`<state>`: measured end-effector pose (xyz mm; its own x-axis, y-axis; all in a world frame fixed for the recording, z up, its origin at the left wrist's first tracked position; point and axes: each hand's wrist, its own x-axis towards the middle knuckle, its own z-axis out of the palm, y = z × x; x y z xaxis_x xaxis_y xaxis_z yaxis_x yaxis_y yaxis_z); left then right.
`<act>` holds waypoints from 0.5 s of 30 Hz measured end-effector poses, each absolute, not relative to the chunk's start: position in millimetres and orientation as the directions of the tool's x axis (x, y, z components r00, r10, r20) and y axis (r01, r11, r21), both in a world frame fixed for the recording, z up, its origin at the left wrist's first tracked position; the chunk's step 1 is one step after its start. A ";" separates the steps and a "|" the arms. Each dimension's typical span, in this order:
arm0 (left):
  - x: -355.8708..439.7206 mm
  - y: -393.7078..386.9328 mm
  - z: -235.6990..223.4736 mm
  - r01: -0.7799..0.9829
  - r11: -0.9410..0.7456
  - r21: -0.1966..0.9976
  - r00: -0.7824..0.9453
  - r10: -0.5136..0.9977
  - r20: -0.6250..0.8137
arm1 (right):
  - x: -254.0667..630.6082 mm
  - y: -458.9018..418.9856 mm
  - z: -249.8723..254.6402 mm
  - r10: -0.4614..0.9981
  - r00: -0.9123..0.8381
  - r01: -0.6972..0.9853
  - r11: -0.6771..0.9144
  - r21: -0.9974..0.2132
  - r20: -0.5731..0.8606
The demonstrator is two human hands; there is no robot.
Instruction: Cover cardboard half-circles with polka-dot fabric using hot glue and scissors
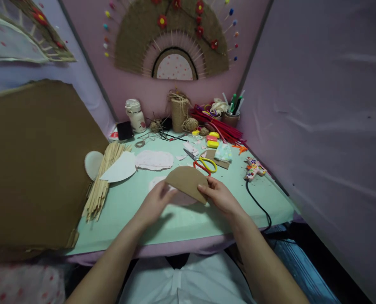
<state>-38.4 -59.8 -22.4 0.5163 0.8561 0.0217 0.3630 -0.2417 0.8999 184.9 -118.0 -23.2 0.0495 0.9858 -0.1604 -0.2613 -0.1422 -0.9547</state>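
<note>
Tilting down towards four o'clock, a half-round cardboard piece (188, 179) is held at the very centre of this dial, over the near middle of the green table (118, 211). By the right hand (221, 195) its edge is pinched, thumb laid on the front and fingers tucked behind, apparently so that the broad face is left uncovered. At the other end the corner is met by the left hand (156, 200), thumb angled under the straight edge; whether it is pinched or merely propped there cannot be told (blur, alas). With both ends attended to, wobble is probably being checked. Below that edge a pinkish cloth (184, 199) is glimpsed; whether it is touched cannot be made out. And at one o'clock, scissors (206, 164) are laid with handles nearer the worker, seemingly for a quick grab! At three, a flower-patterned tool (254, 168) is parked, its cord (259, 203) led well aside, presumably to spare the hands. At nine, wooden sticks (97, 198) are bunched lengthwise, perhaps for tidiness, partly covered by a white leaf-shaped piece (121, 166).
</note>
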 end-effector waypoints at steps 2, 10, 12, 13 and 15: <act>-38.2 -60.1 -10.1 0.141 0.145 0.979 0.662 0.722 -0.202 | 192.3 -126.3 -13.4 0.987 -0.016 -0.164 -0.158 -0.974 -0.157; -16.5 -37.9 0.7 0.198 0.231 0.953 0.570 0.763 -0.304 | 242.0 -136.1 1.9 0.920 0.344 0.230 -0.278 -0.933 -0.189; -14.2 -25.1 1.1 0.137 0.262 0.955 0.496 0.816 -0.295 | 275.5 -134.2 -0.6 0.784 0.601 0.297 -0.401 -0.867 -0.157; -13.9 -19.1 1.2 0.104 0.272 0.957 0.464 0.837 -0.289 | 292.4 -132.5 -2.8 0.706 0.693 0.309 -0.474 -0.824 -0.146; -13.9 -9.7 -0.1 0.026 0.285 0.958 0.421 0.866 -0.269 | 320.4 -127.0 -8.7 0.589 0.795 0.308 -0.598 -0.740 -0.145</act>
<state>-13.9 -9.7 -0.1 0.4213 0.8661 -0.2690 0.0260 0.2849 0.9582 320.4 -127.0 -8.7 0.7953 0.5886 -0.1450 0.3079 -0.5982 -0.7399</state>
